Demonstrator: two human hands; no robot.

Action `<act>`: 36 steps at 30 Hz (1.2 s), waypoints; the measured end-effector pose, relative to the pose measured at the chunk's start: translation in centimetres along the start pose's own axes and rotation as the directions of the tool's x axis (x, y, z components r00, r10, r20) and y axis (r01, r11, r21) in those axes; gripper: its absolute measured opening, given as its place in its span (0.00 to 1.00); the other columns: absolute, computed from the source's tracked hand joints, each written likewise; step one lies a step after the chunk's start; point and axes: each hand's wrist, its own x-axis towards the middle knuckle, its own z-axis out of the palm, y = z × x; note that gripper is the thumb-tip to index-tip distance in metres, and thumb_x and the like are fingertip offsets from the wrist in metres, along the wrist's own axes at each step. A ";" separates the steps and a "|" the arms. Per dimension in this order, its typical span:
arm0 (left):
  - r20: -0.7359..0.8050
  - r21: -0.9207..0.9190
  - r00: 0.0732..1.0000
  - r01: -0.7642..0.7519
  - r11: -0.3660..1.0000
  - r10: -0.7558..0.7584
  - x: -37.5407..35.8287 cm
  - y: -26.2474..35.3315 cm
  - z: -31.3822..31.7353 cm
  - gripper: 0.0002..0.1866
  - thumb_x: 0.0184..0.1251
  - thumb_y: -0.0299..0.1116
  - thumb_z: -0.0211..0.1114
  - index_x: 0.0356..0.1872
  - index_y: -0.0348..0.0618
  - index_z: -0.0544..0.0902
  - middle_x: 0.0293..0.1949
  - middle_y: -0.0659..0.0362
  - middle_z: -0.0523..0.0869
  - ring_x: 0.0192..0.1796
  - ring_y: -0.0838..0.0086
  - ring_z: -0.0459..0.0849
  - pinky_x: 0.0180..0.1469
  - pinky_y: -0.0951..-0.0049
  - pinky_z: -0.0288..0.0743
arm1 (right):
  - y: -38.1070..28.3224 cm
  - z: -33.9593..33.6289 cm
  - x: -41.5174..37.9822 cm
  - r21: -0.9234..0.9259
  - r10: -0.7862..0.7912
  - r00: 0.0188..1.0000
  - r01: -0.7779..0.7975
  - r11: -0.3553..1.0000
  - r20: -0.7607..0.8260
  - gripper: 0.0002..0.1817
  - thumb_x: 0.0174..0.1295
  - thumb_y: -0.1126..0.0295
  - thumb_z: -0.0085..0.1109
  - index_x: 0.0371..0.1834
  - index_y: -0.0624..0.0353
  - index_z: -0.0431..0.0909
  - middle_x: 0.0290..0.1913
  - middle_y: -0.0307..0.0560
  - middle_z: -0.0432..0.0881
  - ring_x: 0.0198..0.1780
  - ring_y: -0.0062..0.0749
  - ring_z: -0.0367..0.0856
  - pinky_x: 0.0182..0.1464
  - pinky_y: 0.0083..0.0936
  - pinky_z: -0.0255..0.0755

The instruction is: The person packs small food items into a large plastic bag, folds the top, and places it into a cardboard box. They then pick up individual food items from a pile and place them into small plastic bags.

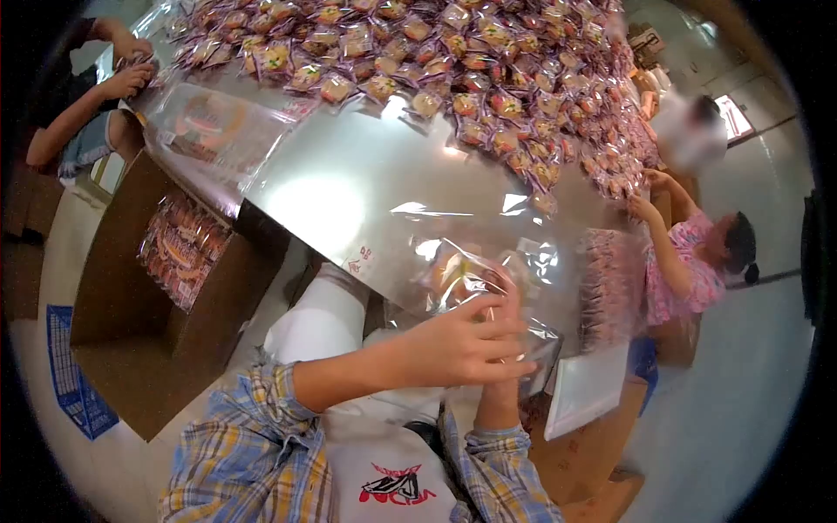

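Left hand [462, 344] curled around a clear plastic bag [475, 288], fingers [506, 336] wrapped over its front, pressing the film. Right hand [501, 383] mostly hidden behind the left one, only forearm and part of the wrist on show; grip impossible to tell, though seemingly touching the same bag from below. Bag held just off the near edge of the steel table [349, 183], crinkled and glinting, with something orange and pale inside, too blurred to name. Plaid sleeves [253, 444] on both forearms, white apron with a red print below.

Across the far side of the steel table: a broad heap of small wrapped snack packets [453, 61], orange, yellow and red, reaching from the far left corner to the right edge. On the table's left part, a flat clear sheet or bag with a round orange print [209, 122]. Left of the table, on the floor, an open cardboard box [148, 296] holding filled packs [179, 248]. Right of the table, a stack of clear pinkish bags [610, 288], and just below it a white tray [588, 388].

At the table's right edge, another person in a pink patterned top [689, 270], 1 hand in the packets. At the far left corner, a 3rd person's hands [131, 74] busy with packets.
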 end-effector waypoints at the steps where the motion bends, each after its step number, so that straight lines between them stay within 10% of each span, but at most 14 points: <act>1: 0.010 0.003 0.999 0.049 0.999 -0.049 -0.2 0.5 0.1 0.29 0.57 0.47 0.75 0.62 0.56 0.83 0.57 0.65 0.85 0.70 0.67 0.79 0.76 0.45 0.63 | -1.2 0.2 -0.1 0.060 0.049 0.998 -0.046 0.997 -0.050 0.24 0.71 0.72 0.62 0.70 0.56 0.74 0.55 0.44 0.81 0.58 0.29 0.79 0.56 0.27 0.80; 6: 0.344 0.148 0.775 0.513 0.846 -0.530 -4.6 0.8 -2.1 0.58 0.46 0.59 0.82 0.81 0.54 0.66 0.82 0.50 0.59 0.82 0.49 0.59 0.77 0.20 0.39 | 5.2 -6.1 1.4 -0.164 0.132 0.983 -0.110 0.980 0.129 0.32 0.60 0.74 0.76 0.69 0.60 0.74 0.46 0.40 0.85 0.45 0.24 0.83 0.51 0.23 0.79; 9: 0.315 0.320 0.733 0.515 0.795 -0.602 -8.7 1.3 -1.1 0.56 0.49 0.55 0.82 0.81 0.50 0.65 0.81 0.48 0.61 0.82 0.47 0.59 0.77 0.22 0.44 | 4.4 -5.4 1.0 -0.228 0.223 0.950 -0.173 0.958 0.217 0.34 0.58 0.72 0.79 0.68 0.60 0.75 0.48 0.42 0.86 0.48 0.25 0.84 0.51 0.24 0.79; 14: 0.224 0.002 0.733 0.658 0.753 -0.642 -9.7 2.4 -0.9 0.49 0.57 0.41 0.79 0.80 0.44 0.65 0.78 0.44 0.65 0.80 0.43 0.63 0.78 0.30 0.53 | 3.9 -4.1 3.0 -0.381 0.248 0.954 -0.169 0.909 0.168 0.30 0.55 0.64 0.81 0.57 0.62 0.76 0.47 0.47 0.88 0.49 0.32 0.86 0.53 0.33 0.81; 22: 0.126 0.039 0.741 0.661 0.750 -0.660 -11.3 2.1 2.1 0.37 0.59 0.25 0.73 0.73 0.41 0.72 0.71 0.46 0.74 0.73 0.47 0.72 0.74 0.53 0.71 | 7.6 -2.2 5.9 -0.658 -0.425 0.902 0.362 0.660 0.069 0.28 0.57 0.58 0.78 0.59 0.58 0.80 0.69 0.57 0.73 0.70 0.56 0.71 0.67 0.48 0.69; 25: 0.020 0.056 0.736 0.675 0.736 -0.677 -11.1 2.3 1.7 0.28 0.60 0.23 0.72 0.64 0.40 0.81 0.64 0.49 0.82 0.66 0.51 0.80 0.68 0.56 0.77 | 7.2 -3.0 5.2 -0.851 -0.518 0.818 0.441 0.286 0.250 0.28 0.58 0.53 0.76 0.60 0.53 0.82 0.68 0.56 0.76 0.72 0.55 0.69 0.73 0.52 0.61; 33: -0.151 -0.163 0.688 0.691 0.705 -0.710 -9.9 2.3 0.9 0.14 0.63 0.20 0.71 0.49 0.38 0.88 0.51 0.51 0.90 0.54 0.56 0.88 0.57 0.61 0.84 | 6.2 0.5 -0.3 -0.889 -0.357 0.895 0.372 0.268 0.267 0.27 0.56 0.57 0.75 0.61 0.46 0.85 0.72 0.53 0.73 0.72 0.59 0.69 0.68 0.54 0.64; 36: -0.176 -0.165 0.697 0.675 0.719 -0.695 -9.5 2.6 1.4 0.13 0.62 0.20 0.71 0.48 0.38 0.88 0.49 0.51 0.90 0.51 0.56 0.88 0.54 0.62 0.84 | 8.0 0.0 0.7 -0.863 -0.465 0.867 0.367 0.348 0.181 0.27 0.59 0.64 0.74 0.65 0.49 0.83 0.54 0.52 0.83 0.56 0.51 0.80 0.57 0.45 0.72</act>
